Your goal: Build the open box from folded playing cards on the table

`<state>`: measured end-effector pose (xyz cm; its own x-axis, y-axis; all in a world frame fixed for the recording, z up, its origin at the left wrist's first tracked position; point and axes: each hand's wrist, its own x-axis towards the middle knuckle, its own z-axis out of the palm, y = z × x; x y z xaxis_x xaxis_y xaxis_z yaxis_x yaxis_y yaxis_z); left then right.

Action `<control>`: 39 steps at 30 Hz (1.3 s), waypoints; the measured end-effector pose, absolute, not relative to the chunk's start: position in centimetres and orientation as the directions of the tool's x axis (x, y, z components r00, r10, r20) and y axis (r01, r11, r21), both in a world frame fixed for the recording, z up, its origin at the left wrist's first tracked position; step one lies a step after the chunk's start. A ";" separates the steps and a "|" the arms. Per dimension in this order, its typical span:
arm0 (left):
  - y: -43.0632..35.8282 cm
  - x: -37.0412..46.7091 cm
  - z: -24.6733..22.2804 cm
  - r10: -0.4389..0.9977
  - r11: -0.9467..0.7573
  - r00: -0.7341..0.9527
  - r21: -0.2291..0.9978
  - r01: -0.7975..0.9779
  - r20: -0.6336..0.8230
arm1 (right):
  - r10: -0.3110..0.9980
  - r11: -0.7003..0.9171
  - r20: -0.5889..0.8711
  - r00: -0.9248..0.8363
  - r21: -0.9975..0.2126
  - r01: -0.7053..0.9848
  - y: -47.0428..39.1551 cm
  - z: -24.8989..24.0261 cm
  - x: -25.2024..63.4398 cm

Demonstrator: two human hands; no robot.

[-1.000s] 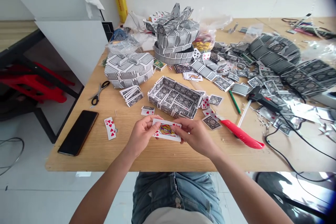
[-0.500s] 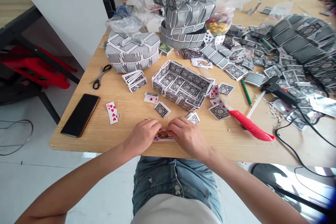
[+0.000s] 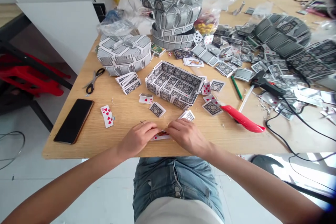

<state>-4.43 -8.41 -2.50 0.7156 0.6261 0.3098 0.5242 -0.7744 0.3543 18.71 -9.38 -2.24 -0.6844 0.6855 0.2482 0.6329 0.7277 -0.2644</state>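
Note:
Near the table's front edge a playing card [image 3: 160,136] lies sideways, its printed face partly showing between my hands. My left hand [image 3: 138,138] is closed on the card's left part, fingertips pressed along its far edge. On the right part my right hand [image 3: 186,135] is closed in the same way, and its fingers hide that end. The card's far edge looks lifted or folded; the fingers cover most of it. Just beyond my hands stands an open box made of playing cards [image 3: 172,94]. Loose folded cards [image 3: 157,109] lie between it and my hands.
On the left are a phone [image 3: 74,120], scissors [image 3: 95,79] and a ten of hearts [image 3: 107,116]. To the right lie a red-handled knife [image 3: 243,118], a green pencil [image 3: 236,88] and a corded glue gun [image 3: 267,84]. Woven card baskets [image 3: 124,56] stand behind.
The view has shifted slightly, so the table items appear further left. My fingers have pressed lower over the card, and less of its face shows.

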 end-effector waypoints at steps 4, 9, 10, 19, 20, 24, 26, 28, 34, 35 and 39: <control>-7.2 -5.1 -2.3 0.673 -0.699 0.713 0.483 0.527 0.197 | 0.706 0.707 0.220 -0.673 -0.252 0.660 -8.8 -2.5 18.9; -6.6 -4.7 -2.0 0.783 -0.437 0.622 0.704 0.560 -0.009 | 0.721 0.689 0.180 -0.669 -0.283 0.667 -8.6 -2.7 19.0; -6.7 -4.6 -2.0 0.784 -0.427 0.621 0.709 0.561 -0.019 | 0.714 0.697 0.194 -0.672 -0.279 0.660 -8.6 -2.7 19.1; -7.7 -5.3 -3.6 0.633 -0.754 0.736 0.410 0.514 0.241 | 0.495 0.866 0.312 -0.811 -0.107 0.488 -8.6 -2.6 20.2; -7.6 -5.5 -3.7 0.622 -0.763 0.746 0.398 0.509 0.239 | 0.483 0.873 0.302 -0.822 -0.099 0.477 -8.6 -2.6 20.3; -7.2 -6.2 -3.7 0.580 -0.795 0.787 0.356 0.490 0.211 | 0.449 0.892 0.279 -0.849 -0.097 0.441 -8.7 -2.6 20.5; -7.1 -6.3 -3.6 0.550 -0.816 0.808 0.342 0.465 0.212 | 0.435 0.900 0.287 -0.853 -0.115 0.420 -8.8 -2.8 20.6; -7.1 -6.4 -3.5 0.533 -0.825 0.818 0.345 0.447 0.216 | 0.427 0.904 0.303 -0.852 -0.127 0.408 -8.9 -2.9 20.6; -7.1 -6.4 -3.3 0.524 -0.826 0.831 0.350 0.443 0.186 | 0.394 0.913 0.362 -0.845 -0.049 0.405 -9.1 -2.9 20.0; -7.1 -6.4 -3.1 0.514 -0.833 0.839 0.339 0.437 0.181 | 0.378 0.919 0.359 -0.853 -0.035 0.393 -9.0 -2.9 19.9; -7.8 -6.3 -2.2 0.506 -0.836 0.854 0.314 0.451 0.120 | 0.336 0.934 0.328 -0.883 0.003 0.357 -8.9 -2.8 19.5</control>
<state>-6.28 -7.79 -2.18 0.8544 0.5056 0.1197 0.4507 -0.8358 0.3136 19.49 -8.89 -2.84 -0.8829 0.3365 0.3276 0.3569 0.9341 0.0025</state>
